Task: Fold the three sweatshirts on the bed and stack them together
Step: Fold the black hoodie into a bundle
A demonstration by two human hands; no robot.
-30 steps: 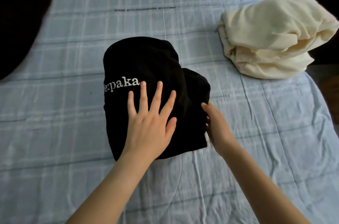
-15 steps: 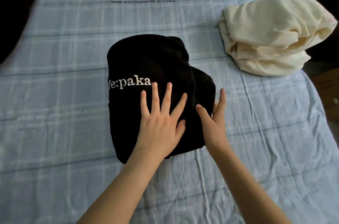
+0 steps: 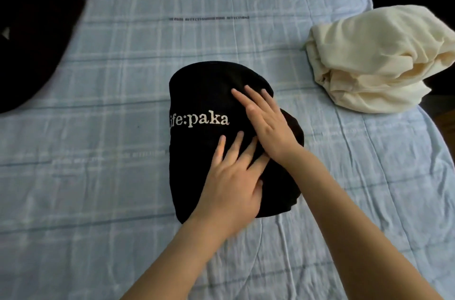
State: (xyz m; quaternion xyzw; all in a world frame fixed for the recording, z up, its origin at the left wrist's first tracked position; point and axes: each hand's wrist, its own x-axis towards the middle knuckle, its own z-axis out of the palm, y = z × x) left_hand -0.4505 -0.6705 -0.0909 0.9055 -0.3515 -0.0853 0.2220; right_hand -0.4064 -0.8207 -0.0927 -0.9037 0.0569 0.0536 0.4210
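A folded black sweatshirt [image 3: 197,93] lies in the middle of the bed [image 3: 123,201], its white lettering [image 3: 199,121] facing up, as a person presses it flat with both hands. The right hand [image 3: 268,122], which half a second ago stood against the bundle's right side, now lies across the top of it, fingers straight and reaching toward the far edge of the bed. The left hand [image 3: 231,181] stays spread on the near half, just below the lettering. Neither hand is clamped on cloth: the fingers are apart and flat, pushing down rather than pinching, and the right wrist crosses just above the left fingertips.

The shift from side to top suggests the tucking is done and this garment is in its last smoothing pass, so the fold appears all but finished.

A cream sweatshirt [image 3: 376,58] sits well apart by the right edge of the bed, bundled into a loose, rumpled fold. A dark garment [image 3: 44,36] sprawls at the far left corner, partly out of view and apparently unfolded; whether it is the third sweatshirt cannot be told for certain. By this reading one fold remains, and the stacking has not yet begun, since the three pieces lie apart.
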